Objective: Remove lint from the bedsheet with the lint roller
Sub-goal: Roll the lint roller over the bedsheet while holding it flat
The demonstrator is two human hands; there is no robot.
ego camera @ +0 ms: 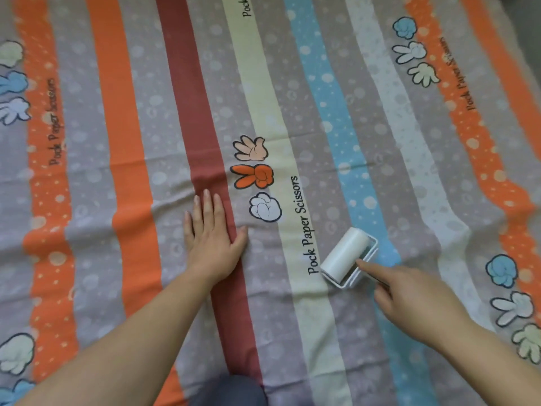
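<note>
Nearest to me, below and between the two grips, a dark grey rounded shape (231, 389) sits at the bottom edge; I cannot tell what it is. My right grip (409, 294) is curled round the handle of the lint roller (347, 256), with the forefinger stretched straight along its white frame. The roll lies on the bedsheet (131, 142) just ahead and left of that grip, across a cream stripe and a blue one. My left grip (213, 238) is well apart to the left. It lies flat on the sheet with fingers straight, over the dark red stripe (187, 83), holding nothing. Between the grips runs the printed lettering (304, 224). Just beyond it are three cartoon hands (257, 177).
</note>
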